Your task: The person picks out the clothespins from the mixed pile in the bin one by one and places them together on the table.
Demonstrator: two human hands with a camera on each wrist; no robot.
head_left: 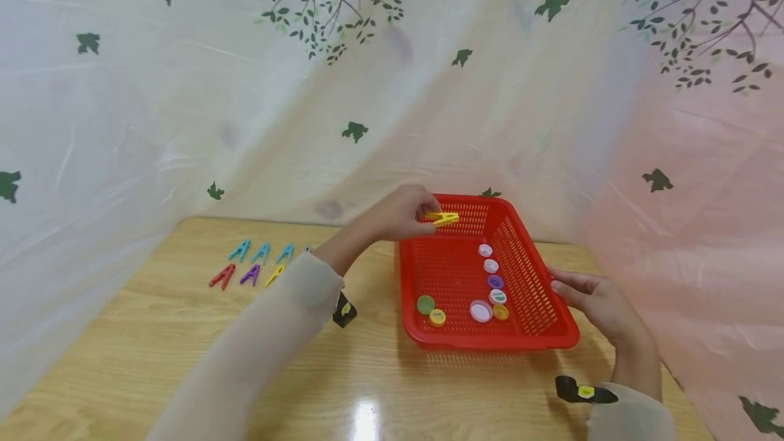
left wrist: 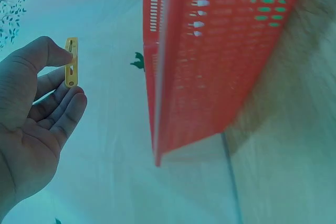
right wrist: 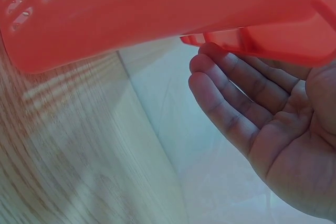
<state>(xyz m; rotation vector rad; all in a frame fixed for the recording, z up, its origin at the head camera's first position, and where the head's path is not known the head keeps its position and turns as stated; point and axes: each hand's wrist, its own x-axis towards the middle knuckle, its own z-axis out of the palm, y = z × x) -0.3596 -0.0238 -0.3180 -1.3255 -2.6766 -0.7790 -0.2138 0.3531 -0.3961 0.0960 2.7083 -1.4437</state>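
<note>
My left hand (head_left: 405, 213) pinches a yellow clothespin (head_left: 449, 218) between thumb and fingertips, above the far left part of a red plastic basket (head_left: 490, 341). In the left wrist view the clothespin (left wrist: 72, 69) stands upright against the thumb tip, beside the basket wall (left wrist: 194, 108). At the basket's right side, my right hand (head_left: 603, 305) grips the rim. Its thumb lies over the edge and its fingers (right wrist: 226, 111) reach beneath, as the right wrist view shows. Several round bottle caps lie inside the basket, among them a green cap (head_left: 425, 304) and a purple cap (head_left: 495, 282).
Left of the basket, more clothespins lie in two rows on the wooden table (head_left: 153, 332): blue clothespins (head_left: 263, 252) behind, a red clothespin (head_left: 222, 276), a purple clothespin (head_left: 250, 274) and another yellow clothespin (head_left: 274, 275) in front. A leaf-patterned curtain (head_left: 294, 155) hangs behind the table.
</note>
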